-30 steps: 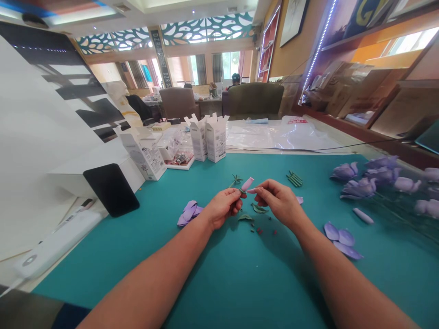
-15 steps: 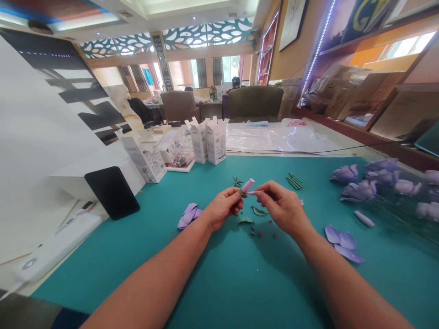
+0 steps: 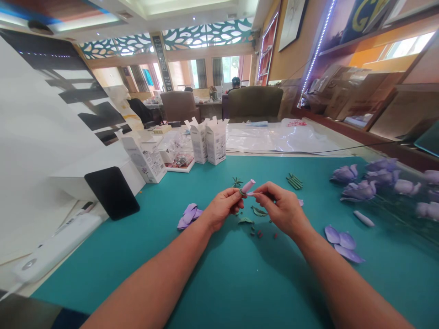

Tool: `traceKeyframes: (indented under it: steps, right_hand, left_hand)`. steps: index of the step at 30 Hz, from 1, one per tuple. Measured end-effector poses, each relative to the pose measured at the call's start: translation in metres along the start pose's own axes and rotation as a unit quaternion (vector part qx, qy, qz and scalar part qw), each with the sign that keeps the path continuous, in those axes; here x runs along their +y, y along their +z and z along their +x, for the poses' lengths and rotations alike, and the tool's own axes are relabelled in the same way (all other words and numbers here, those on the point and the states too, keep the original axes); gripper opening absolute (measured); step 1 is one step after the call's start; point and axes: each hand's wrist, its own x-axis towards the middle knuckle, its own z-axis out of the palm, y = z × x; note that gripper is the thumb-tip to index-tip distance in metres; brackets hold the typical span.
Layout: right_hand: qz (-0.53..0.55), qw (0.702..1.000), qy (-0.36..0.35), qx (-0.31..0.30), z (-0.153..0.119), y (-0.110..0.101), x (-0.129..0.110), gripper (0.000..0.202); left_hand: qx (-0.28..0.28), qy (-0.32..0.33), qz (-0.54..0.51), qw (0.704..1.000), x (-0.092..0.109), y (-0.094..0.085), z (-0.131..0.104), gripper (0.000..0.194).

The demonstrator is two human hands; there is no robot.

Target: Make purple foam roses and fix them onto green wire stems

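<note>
One pink bud (image 3: 248, 185) leans up and to the right out of the left hand (image 3: 223, 206), over the middle of the teal mat (image 3: 240, 283). That hand is closed on the bud's lower end, thumb on top and the other fingers curled beneath, its forearm slanting in from the lower left. The right hand (image 3: 279, 205) comes from the lower right with its wrist bent inward, knuckles raised, thumb and forefinger pinched on one small pale piece (image 3: 252, 193) that points toward the bud's base (whether the two touch is too small to tell).

Around the hands I count two green leaves (image 3: 259, 211) lying between and below them, one star-shaped green piece (image 3: 236, 182) just beyond the bud, and a few red bits (image 3: 275, 236) nearer the person. One cluster of green sticks (image 3: 294, 181) lies past the right hand; its sticks are too close together to count. Three purple petals (image 3: 346, 240) lie beside the right forearm, with one tapered lilac piece (image 3: 364, 218) farther out, near several purple flowers (image 3: 358, 189), some blurred at the edge. One pile of lilac petals (image 3: 188, 215), overlapping, lies left of the left hand. Three white boxes (image 3: 216, 144) stand behind, and one black tablet (image 3: 112, 193) leans at the left.
</note>
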Motion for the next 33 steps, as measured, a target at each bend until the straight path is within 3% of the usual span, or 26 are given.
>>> traceKeyframes:
  steps: [13, 16, 20, 27, 33]
  right_hand:
    - [-0.008, 1.000, -0.010, -0.006, 0.000, 0.002, -0.002, 0.015]
    - [0.055, 0.998, 0.024, 0.005, 0.001, 0.005, 0.001, 0.015]
    - [0.172, 0.980, 0.093, 0.043, 0.004, 0.010, 0.010, 0.039]
    - [0.263, 0.953, 0.141, -0.056, 0.006, 0.021, 0.006, 0.036]
    - [0.273, 0.949, 0.153, -0.025, 0.004, 0.025, 0.008, 0.037]
  left_hand:
    - [0.016, 0.017, 0.038, 0.999, 0.000, 0.002, 0.000, 0.034]
    - [0.018, 0.013, 0.036, 0.999, 0.000, 0.002, 0.000, 0.035]
    - [0.014, 0.009, 0.011, 1.000, 0.000, 0.002, -0.001, 0.037]
    - [-0.019, -0.009, -0.025, 0.999, -0.002, 0.008, -0.004, 0.034]
    - [-0.021, 0.000, 0.094, 0.995, 0.002, 0.006, -0.007, 0.031]
